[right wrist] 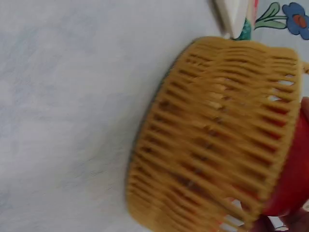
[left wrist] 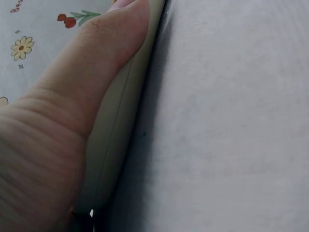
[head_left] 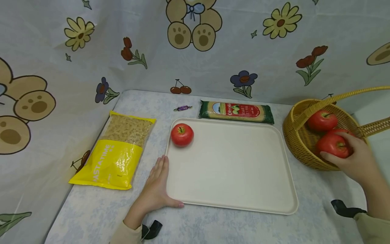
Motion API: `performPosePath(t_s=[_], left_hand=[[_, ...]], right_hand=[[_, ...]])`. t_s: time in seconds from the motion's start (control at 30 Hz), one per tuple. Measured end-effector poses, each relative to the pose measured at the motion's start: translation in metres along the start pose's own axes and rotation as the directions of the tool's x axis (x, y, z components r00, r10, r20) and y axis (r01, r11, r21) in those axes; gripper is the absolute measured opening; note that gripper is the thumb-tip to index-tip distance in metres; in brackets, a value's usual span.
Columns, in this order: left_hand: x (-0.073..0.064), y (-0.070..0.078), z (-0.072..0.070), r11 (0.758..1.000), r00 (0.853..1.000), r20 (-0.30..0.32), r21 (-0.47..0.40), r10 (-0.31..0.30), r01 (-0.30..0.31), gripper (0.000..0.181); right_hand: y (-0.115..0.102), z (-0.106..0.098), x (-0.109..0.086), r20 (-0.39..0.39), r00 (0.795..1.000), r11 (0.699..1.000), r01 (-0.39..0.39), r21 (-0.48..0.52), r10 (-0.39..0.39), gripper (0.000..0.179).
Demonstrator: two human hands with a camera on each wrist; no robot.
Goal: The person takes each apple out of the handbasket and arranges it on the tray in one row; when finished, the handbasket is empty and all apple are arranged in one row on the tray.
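My right hand (head_left: 359, 157) grips a red apple (head_left: 332, 145) at the front of a yellow wicker basket (head_left: 300, 149). Behind it in the basket sit another apple (head_left: 322, 120) and part of a further red one. In the right wrist view the basket's woven side (right wrist: 207, 135) hides much of the held apple (right wrist: 285, 179). My left hand (head_left: 155, 191) rests against the lower left corner of a white tray (head_left: 233, 166), fingers straight along its left side and thumb along the front edge. One more apple (head_left: 182, 135) sits in the tray's upper left corner.
A yellow bag of pasta (head_left: 117, 159) lies left of the tray. Behind the tray lie a green-ended pack of spaghetti (head_left: 237, 112) and a small purple wrapped candy (head_left: 182, 108). A patterned cloth (head_left: 152, 74) hangs along the back and left.
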State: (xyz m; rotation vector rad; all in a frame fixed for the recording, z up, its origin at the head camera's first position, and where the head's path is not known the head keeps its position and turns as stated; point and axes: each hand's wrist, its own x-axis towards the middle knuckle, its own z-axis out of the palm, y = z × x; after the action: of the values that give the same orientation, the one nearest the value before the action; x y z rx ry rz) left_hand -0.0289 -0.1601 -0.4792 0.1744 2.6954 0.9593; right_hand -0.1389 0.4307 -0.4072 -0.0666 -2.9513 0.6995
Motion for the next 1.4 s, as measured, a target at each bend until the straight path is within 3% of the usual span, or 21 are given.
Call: performPosePath(t_s=[0.13, 0.3, 0.57, 0.8, 1.07, 1.4], left_hand=[[0.000, 0.000, 0.000, 1.000, 1.000, 0.001, -0.003, -0.002, 0.002, 0.167], [-0.001, -0.001, -0.001, 1.000, 1.000, -0.001, -0.004, -0.001, 0.001, 0.167], [-0.002, -0.001, -0.001, 1.000, 1.000, -0.021, -0.004, 0.011, -0.011, 0.166], [-0.002, -0.001, 0.000, 1.000, 1.000, -0.017, 0.002, 0.010, -0.010, 0.167], [-0.002, -0.002, 0.000, 1.000, 1.000, 0.002, -0.004, 0.012, -0.012, 0.166], [-0.001, -0.003, 0.000, 1.000, 1.000, -0.003, -0.005, 0.009, -0.009, 0.166]], right_hand=[[-0.023, -0.006, -0.003, -0.037, 0.999, 1.000, 0.003, 0.022, -0.002, 0.088], [-0.061, -0.009, -0.011, -0.117, 0.985, 0.991, 0.130, 0.013, -0.128, 0.087], [-0.120, 0.004, -0.016, -0.131, 0.933, 0.938, 0.343, 0.037, -0.336, 0.087], [-0.166, 0.026, -0.015, -0.039, 0.916, 0.917, 0.399, 0.012, -0.398, 0.084], [-0.200, 0.056, -0.004, 0.055, 0.909, 0.910, 0.412, 0.051, -0.414, 0.083], [-0.245, 0.106, 0.014, 0.250, 0.869, 0.903, 0.423, 0.072, -0.427, 0.079]])
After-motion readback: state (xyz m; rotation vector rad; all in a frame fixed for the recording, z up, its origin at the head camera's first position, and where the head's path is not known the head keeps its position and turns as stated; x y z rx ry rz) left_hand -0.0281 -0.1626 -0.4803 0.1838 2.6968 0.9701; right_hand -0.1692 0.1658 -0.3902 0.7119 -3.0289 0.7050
